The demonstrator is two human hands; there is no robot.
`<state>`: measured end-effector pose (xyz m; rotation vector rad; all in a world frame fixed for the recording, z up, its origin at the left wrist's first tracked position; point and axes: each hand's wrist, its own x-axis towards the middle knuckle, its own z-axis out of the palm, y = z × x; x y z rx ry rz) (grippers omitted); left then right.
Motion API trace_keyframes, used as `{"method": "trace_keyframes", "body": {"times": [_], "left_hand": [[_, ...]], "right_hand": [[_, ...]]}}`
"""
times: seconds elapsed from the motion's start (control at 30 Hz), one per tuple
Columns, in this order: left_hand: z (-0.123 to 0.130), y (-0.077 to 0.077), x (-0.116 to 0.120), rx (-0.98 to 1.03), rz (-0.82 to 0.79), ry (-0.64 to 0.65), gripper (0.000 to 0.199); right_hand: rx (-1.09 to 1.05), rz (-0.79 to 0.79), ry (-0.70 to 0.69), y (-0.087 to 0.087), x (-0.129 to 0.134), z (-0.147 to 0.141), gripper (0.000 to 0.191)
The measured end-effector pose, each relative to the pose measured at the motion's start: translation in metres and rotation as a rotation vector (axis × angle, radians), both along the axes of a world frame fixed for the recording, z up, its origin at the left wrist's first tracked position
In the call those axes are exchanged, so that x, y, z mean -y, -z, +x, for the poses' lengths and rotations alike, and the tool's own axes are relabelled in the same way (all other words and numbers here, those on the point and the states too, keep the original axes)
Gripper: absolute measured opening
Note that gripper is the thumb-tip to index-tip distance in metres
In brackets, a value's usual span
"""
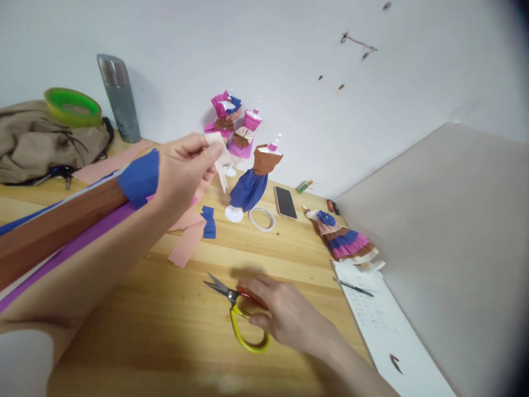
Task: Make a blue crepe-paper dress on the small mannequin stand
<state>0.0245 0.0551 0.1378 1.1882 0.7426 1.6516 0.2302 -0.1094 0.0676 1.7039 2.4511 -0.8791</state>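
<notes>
My left hand [185, 165] is raised at the centre left, thumb and fingers pinching a cream paper strip [221, 157] whose end hangs down. Blue, brown, white and purple paper strips [74, 220] lie along that forearm. Low over the wooden table, my right hand [281, 311] has its fingers curled on the red handle of a pair of scissors [229, 295]; the yellow loop shows below and the blades are parted, pointing up-left. Between the hands lie peach strips [185, 242] and a small blue paper piece [209, 222].
Behind stand small dress forms, one with a brown and blue dress [252, 184], others in pink [242, 143]. A tape roll [262, 219], a phone [285, 202], a layered dress [345, 240] and a pen on paper [355, 288] lie rightward. A flask [119, 99] and brown bag [49, 140] stand left.
</notes>
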Motion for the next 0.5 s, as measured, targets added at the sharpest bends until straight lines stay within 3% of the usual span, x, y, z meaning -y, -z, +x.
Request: {"method": "trace_keyframes", "body": {"times": [0.07,0.1,0.2,0.27,0.37,0.5], "left_hand": [[-0.004,-0.003,-0.005,-0.027,0.078,-0.028,0.020],[-0.004,0.000,-0.009,-0.017,0.020,-0.007,0.022],[0.003,0.020,-0.021,0.061,-0.491,0.206,0.031],[0.011,0.039,-0.027,0.040,-0.685,0.288,0.030],[0.021,0.066,-0.030,0.010,-0.827,0.347,0.023],[0.028,0.086,-0.026,0.010,-0.894,0.429,0.022]], "right_hand": [[0.037,-0.017,-0.001,0.009,0.010,0.001,0.067],[0.045,-0.019,0.007,0.012,0.013,0.002,0.073],[0.033,-0.021,0.020,0.017,0.012,0.001,0.077],[0.013,-0.019,0.016,0.015,0.008,0.002,0.074],[-0.089,-0.054,0.048,0.014,-0.001,0.009,0.059],[-0.604,-0.342,0.206,0.026,-0.017,0.023,0.034]]}}
